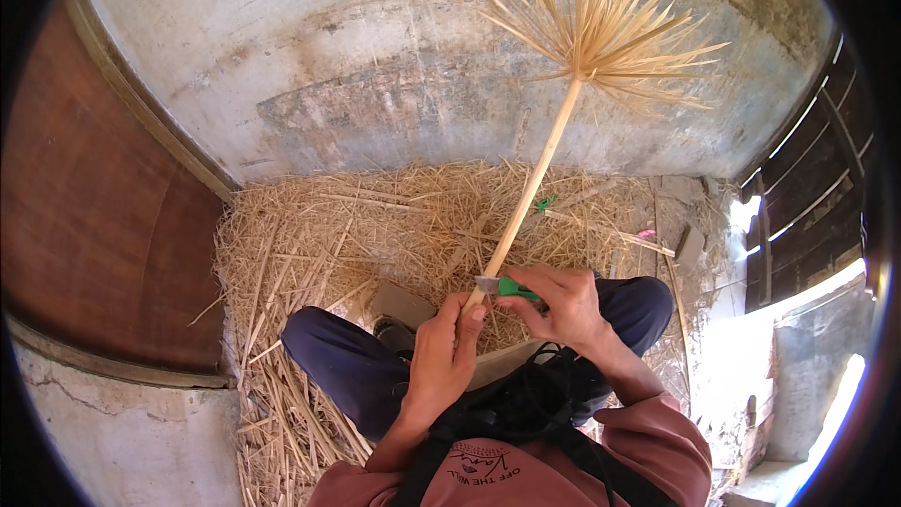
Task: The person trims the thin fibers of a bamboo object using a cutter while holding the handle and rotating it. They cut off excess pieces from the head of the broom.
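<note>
My left hand (444,354) grips the lower end of a long pale bamboo stick (530,190). The stick slants up and away, and its far end (591,23) is split into a fan of many thin strips. My right hand (561,303) holds a green-handled knife (511,287) with its short blade laid against the stick just above my left hand. Both hands work over my lap, where I sit cross-legged in dark blue trousers (343,361).
Pale shavings and strips (375,225) cover the ground around my legs. A grey concrete wall (375,66) stands ahead and a brown wooden door (103,207) is on the left. A hammer (685,246) lies at the right, a flat grey stone (402,302) by my knee.
</note>
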The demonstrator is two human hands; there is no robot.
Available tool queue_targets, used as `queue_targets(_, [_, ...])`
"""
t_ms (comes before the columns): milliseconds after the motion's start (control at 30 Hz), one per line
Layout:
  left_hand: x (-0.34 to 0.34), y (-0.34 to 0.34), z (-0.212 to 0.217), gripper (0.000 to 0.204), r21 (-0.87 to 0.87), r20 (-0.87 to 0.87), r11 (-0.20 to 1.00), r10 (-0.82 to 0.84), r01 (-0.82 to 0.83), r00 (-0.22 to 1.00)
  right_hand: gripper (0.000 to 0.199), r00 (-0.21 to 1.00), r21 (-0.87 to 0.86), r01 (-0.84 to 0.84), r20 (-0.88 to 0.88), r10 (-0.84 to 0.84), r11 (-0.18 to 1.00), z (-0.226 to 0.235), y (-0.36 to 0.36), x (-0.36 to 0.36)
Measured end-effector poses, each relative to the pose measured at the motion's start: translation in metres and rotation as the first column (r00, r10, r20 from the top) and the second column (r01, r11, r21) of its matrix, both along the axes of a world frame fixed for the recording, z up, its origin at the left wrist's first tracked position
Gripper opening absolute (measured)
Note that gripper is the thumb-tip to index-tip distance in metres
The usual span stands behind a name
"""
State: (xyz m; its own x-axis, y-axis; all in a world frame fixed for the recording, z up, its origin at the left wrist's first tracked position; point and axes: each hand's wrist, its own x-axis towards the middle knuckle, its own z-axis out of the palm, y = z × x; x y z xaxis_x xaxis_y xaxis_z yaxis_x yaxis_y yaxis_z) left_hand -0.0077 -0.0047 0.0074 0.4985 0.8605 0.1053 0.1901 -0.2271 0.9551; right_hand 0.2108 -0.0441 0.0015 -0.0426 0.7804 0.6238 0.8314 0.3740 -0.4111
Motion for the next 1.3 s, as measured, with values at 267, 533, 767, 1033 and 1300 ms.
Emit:
queue_targets(267, [0.001,0.0,0.003,0.027,0.084,-0.087,0.996,0.044,-0.037,0.995,0.033,0.999,0.025,0.025,0.019,-0.026,0.999,0.008,0.006,0.006])
queue_targets(533, [-0.009,-0.008,-0.013,0.025,0.082,-0.136,0.996,0.054,-0.043,0.989,0.029,0.989,0.102,0.138,-0.075,-0.131,0.985,0.006,0.025,0.034])
queue_targets(767, [-0.024,-0.018,-0.018,0.027,0.014,-0.238,1.0,-0.002,0.005,0.971,0.021,0.903,-0.044,0.416,-0.099,-0.419,0.908,0.001,0.038,0.086])
queue_targets(1033, [-0.032,-0.008,-0.032,0.029,-0.046,-0.097,0.999,0.023,-0.028,0.995,0.023,0.941,-0.149,0.23,-0.219,-0.259,0.962,-0.001,0.039,0.075])
queue_targets(1300, [-0.025,0.006,-0.034,0.03,-0.328,0.113,0.939,-0.072,0.105,0.991,0.03,0.935,-0.19,0.066,-0.331,-0.127,0.98,-0.003,0.026,0.044])
